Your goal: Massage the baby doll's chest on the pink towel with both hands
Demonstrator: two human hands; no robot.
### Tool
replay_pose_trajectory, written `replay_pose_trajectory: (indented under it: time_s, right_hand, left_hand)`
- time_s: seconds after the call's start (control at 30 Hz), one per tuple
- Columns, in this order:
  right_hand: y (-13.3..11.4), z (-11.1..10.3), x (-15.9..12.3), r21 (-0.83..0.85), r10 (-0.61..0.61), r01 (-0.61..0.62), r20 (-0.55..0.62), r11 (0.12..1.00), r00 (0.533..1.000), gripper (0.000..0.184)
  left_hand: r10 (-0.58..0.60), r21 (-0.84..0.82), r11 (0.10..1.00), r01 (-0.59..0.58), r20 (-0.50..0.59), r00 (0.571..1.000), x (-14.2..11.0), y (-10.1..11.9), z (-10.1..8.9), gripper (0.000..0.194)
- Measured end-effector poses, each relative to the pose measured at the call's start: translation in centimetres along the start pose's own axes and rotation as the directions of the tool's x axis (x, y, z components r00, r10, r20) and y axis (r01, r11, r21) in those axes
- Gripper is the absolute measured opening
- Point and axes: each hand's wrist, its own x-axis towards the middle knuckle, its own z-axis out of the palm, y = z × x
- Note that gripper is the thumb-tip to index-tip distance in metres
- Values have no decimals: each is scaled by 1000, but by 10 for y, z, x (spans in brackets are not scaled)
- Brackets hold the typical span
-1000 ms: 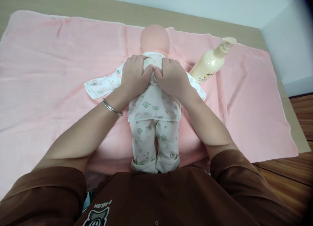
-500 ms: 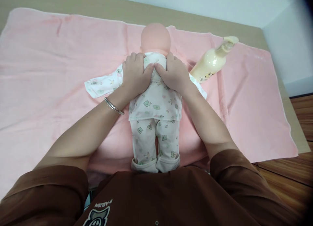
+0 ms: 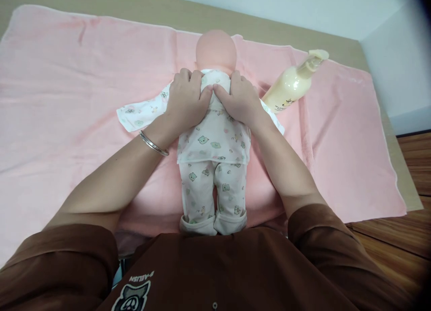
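The doll (image 3: 215,140) is lying back up on the pink blanket (image 3: 74,104), which is covering much of the desk (image 3: 94,0); the left hand (image 3: 188,95) is spreading over one shoulder, its fingers curving across and its thumb angling inward on the upper back; the right hand (image 3: 240,95) is spreading likewise over the other shoulder, the two thumb tips pointing at each other, close together. A bangle (image 3: 153,145) is circling the left wrist; the pump bottle (image 3: 289,87) is resting just beyond the right sleeve (image 3: 276,120).
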Motion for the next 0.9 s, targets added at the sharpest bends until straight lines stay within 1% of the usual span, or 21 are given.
replay_pose_trajectory:
  time_s: [0.07,0.13,0.2,0.23,0.3,0.37,0.47,0.57,0.63,0.7,0.83,0.9]
  right_hand:
    - [-1,-2,-1,-2,1,-1,7,1000,1000,52]
    - [-2,-5,-1,-12,4,-3,25,1000,1000,52]
    - [-3,-9,-2,-22,7,-6,44,1000,999,50]
    - [-4,-11,-3,-29,5,-4,51,1000,999,49]
    - [-7,-14,-8,-60,4,-1,55,998,998,51]
    - [-15,-14,-17,-128,-8,13,37,992,999,56]
    - [-30,-11,-36,-232,-89,83,-15,969,996,56]
    - [-41,-7,-49,-215,-156,144,-39,966,987,53]
    - [-39,-6,-46,-163,-186,178,-39,971,982,53]
    - [-29,-7,-36,-120,-190,185,-35,976,981,51]
    - [-6,-14,-10,6,-42,42,33,999,999,50]
    - [-1,-15,-5,24,-34,32,53,999,998,51]
  left_hand:
    - [62,35,997,-63,20,998,-7,7,-6,48]
    - [162,82,983,-166,50,986,-15,17,-12,43]
    - [237,86,966,-243,71,969,-22,26,-16,38]
    - [250,71,964,-255,66,966,-23,28,-16,35]
    - [224,24,974,-225,39,974,-21,29,-16,28]
    - [158,-22,987,-157,27,987,-15,26,-14,23]
    - [79,-61,995,-76,44,996,-5,19,-11,26]
    - [69,-45,997,-67,47,996,-2,16,-10,31]
    - [77,-32,997,-76,42,996,-6,17,-9,33]
    - [102,-30,994,-101,25,994,-13,21,-10,34]
    - [172,-53,983,-173,-15,985,-24,29,-10,41]
    - [176,-73,982,-176,-13,984,-25,29,-9,44]
